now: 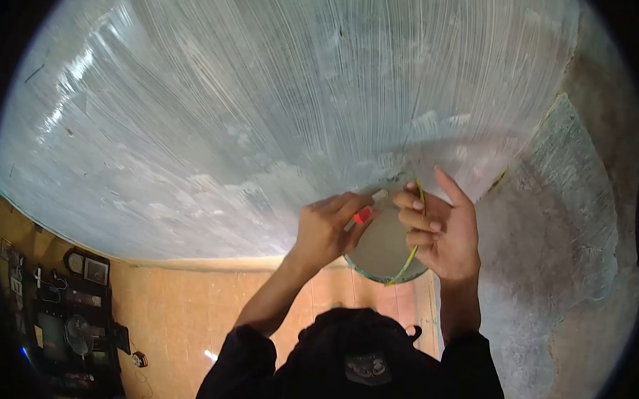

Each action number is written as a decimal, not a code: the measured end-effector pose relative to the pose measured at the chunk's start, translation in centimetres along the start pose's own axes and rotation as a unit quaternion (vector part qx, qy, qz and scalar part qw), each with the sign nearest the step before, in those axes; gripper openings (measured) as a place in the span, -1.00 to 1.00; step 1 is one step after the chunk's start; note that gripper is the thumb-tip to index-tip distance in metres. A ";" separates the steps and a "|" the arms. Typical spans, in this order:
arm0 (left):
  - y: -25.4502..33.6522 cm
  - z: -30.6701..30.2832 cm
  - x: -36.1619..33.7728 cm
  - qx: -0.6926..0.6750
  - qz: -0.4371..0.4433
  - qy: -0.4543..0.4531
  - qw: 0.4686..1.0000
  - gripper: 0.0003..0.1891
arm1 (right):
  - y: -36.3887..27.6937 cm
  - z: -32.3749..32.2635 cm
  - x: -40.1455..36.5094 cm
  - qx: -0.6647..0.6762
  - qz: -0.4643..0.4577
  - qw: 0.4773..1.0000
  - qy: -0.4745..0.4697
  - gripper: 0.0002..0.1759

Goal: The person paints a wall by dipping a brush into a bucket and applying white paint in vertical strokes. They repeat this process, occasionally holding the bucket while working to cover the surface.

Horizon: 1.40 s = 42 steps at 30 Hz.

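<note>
A round bucket [385,247] with a green rim and a pale grey, smooth-looking inside hangs or stands below my hands; what bears it is hidden. Fingers of my right hand [448,236] curl around its thin yellow handle [411,257], palm turned up and one digit stretched out. My left hand [329,231] is closed on a red-ended tool [362,215] over the bucket's left side. A small pale piece [381,196] shows beside the fingertips, perhaps part of that tool. Its exact kind is mostly hidden by the fingers.
A grey-blue wall [302,79] with streaky pale brush marks rises in front. Bare, rougher patches [529,228] cover the wall at right. Orange floor tiles [189,314] lie below. A dark shelf [69,317] with a fan [80,334] and other items stands at lower left.
</note>
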<state>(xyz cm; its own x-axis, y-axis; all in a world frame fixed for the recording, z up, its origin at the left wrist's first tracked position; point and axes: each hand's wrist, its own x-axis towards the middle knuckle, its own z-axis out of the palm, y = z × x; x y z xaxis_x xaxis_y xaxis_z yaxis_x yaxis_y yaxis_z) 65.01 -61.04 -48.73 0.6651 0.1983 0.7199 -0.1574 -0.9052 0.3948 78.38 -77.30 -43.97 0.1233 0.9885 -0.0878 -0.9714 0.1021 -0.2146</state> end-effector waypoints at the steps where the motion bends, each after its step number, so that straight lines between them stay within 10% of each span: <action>1: -0.2 -0.3 -0.2 -0.017 -0.035 -0.026 0.999 -0.80 | 0.0 0.4 0.1 -0.010 -0.001 1.000 0.003 -0.53; 12: 0.7 -7.3 4.0 -0.100 0.008 -0.101 0.990 -0.83 | -1.0 -1.0 1.4 0.028 0.058 0.998 -0.008 -0.44; 26: 15.3 -32.7 30.8 0.269 0.326 0.159 0.892 -0.66 | -3.0 -3.2 -1.1 0.062 0.005 0.997 0.034 -0.53; 38: 20.5 -40.4 46.5 0.265 0.318 0.173 0.894 -0.79 | -3.0 -4.7 -2.7 0.074 -0.050 0.996 0.007 -0.44; 42: 20.3 -39.9 46.4 0.354 0.417 0.263 0.795 -0.79 | -3.2 -5.4 -2.8 0.075 -0.048 0.996 0.025 -0.44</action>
<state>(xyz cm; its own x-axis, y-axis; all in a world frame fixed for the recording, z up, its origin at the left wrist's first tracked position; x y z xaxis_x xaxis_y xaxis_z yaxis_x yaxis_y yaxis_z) 63.55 -55.22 15.53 0.1185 -0.6196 0.7760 0.1898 -0.7529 -0.6301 82.22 -81.03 -48.31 0.2231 0.9671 -0.1221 -0.9736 0.2150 -0.0765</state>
